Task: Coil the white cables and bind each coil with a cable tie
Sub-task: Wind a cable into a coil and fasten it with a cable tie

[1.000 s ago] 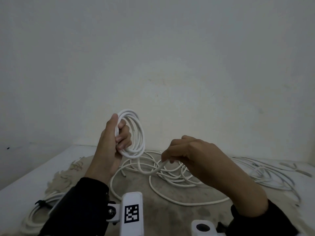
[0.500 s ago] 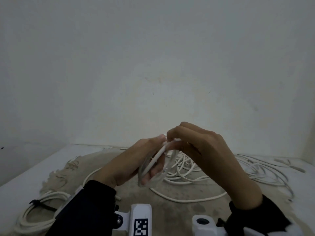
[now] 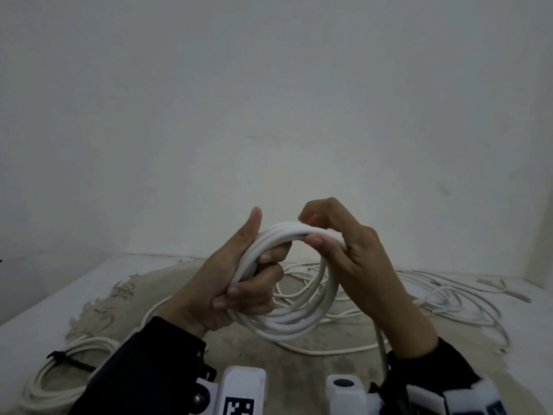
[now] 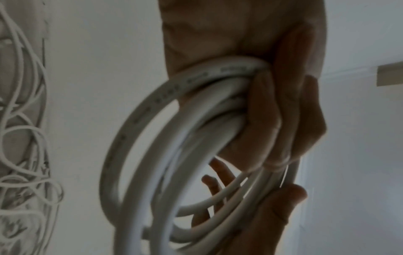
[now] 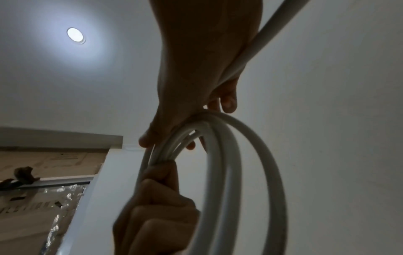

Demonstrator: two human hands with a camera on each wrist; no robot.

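Observation:
A coil of white cable [image 3: 287,319] with several loops hangs in the air between both hands. My left hand [image 3: 239,283] grips its left side, fingers curled round the bundle [image 4: 196,120], thumb pointing up. My right hand [image 3: 332,235] pinches the top of the coil [image 5: 209,138] between thumb and fingers. A free strand [image 3: 381,351] runs down past my right wrist. On the table at the near left lies another white coil [image 3: 57,375] bound with a black cable tie [image 3: 70,360].
Loose white cables [image 3: 443,298] sprawl over the stained table top [image 3: 299,366] behind and right of my hands. A white wall [image 3: 269,115] stands close behind. The table's left edge [image 3: 45,301] runs diagonally.
The coil first stood upright in my left hand, then tipped down between both hands. Now it is raised and larger, and my right hand has moved onto its top.

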